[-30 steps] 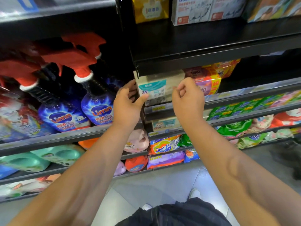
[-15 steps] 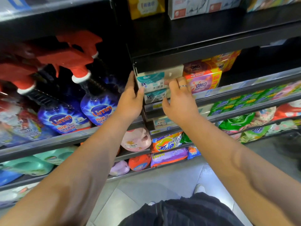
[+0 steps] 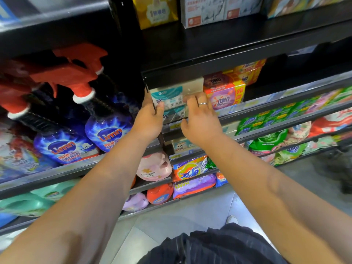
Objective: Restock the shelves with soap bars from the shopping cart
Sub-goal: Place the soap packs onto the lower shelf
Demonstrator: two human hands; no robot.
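1. Reaching forward with both forearms stretched out, the person has the left hand (image 3: 150, 121) and the right hand (image 3: 201, 119) at one shelf bay.
2. The left hand grips the left edge of the top soap pack (image 3: 169, 96): its thumb lies on the front face and its fingers go round the side, out of sight.
3. The right hand is loosely spread. Its fingertips (image 3: 190, 100) press on the pack's front and its thumb is held apart below, holding nothing.
4. The top soap pack lies on a lower soap pack (image 3: 174, 114), both at the front of the shelf (image 3: 247, 104).
5. The upper shelf lip (image 3: 190, 73) sits just above the top pack, leaving little room overhead.
6. An OMO box (image 3: 224, 97) stands just beside the packs on the right, and a black upright (image 3: 131, 63) closes the left side by the left hand.
7. Spray bottles (image 3: 108, 128) fill the neighbouring bay, near the left wrist.
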